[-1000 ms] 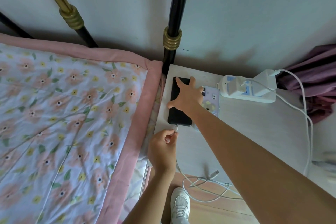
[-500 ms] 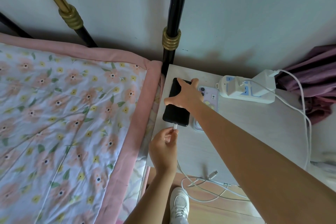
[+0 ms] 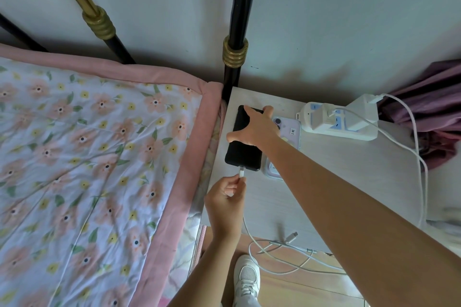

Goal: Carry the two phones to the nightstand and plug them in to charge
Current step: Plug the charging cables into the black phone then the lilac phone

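Observation:
A black phone (image 3: 243,156) lies on the white nightstand (image 3: 336,177), close to its left edge. My right hand (image 3: 254,128) presses down on the phone's upper half with fingers spread. Beside it lies a lilac phone (image 3: 289,129), mostly hidden under my right forearm. My left hand (image 3: 228,197) pinches the white charging cable's plug (image 3: 241,172), whose tip touches the black phone's bottom port. A second white cable end (image 3: 291,237) lies loose near the nightstand's front edge.
A white power strip (image 3: 336,123) with two chargers stands at the back of the nightstand. Purple cloth (image 3: 434,117) is bunched at the right. A floral quilt (image 3: 87,169) covers the bed on the left, behind it a black and brass bed frame (image 3: 235,52).
My left hand has pushed the plug up until it meets the black phone's port. My right hand has shifted slightly on the phone, which has slid a little toward the nightstand's left edge.

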Available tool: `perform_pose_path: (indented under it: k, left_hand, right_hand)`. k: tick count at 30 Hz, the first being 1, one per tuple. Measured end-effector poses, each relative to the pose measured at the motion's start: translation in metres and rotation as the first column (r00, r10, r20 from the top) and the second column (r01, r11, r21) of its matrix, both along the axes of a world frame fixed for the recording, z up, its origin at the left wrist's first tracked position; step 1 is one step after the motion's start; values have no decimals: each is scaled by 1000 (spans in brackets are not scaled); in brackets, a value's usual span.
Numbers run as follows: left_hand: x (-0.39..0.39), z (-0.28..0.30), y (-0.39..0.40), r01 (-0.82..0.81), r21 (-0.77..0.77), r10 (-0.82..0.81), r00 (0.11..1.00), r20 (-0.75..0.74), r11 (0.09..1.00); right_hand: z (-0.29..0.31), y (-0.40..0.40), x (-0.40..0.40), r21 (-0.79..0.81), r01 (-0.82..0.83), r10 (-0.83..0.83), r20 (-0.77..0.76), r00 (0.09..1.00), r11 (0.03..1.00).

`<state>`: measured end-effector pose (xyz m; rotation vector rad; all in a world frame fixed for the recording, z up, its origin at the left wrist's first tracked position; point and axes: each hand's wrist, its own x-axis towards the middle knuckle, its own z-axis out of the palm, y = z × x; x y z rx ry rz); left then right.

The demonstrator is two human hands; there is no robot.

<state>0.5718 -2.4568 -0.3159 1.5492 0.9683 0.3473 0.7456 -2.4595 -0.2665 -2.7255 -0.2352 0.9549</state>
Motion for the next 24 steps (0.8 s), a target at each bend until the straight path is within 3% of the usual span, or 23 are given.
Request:
perform_pose_path:
  k: [24]
  left_hand:
    - [-3, 0, -2, 3, 43, -6, 998, 56, 999]
  right_hand:
    - [-3, -6, -2, 18, 1, -1, -11, 1000, 1000]
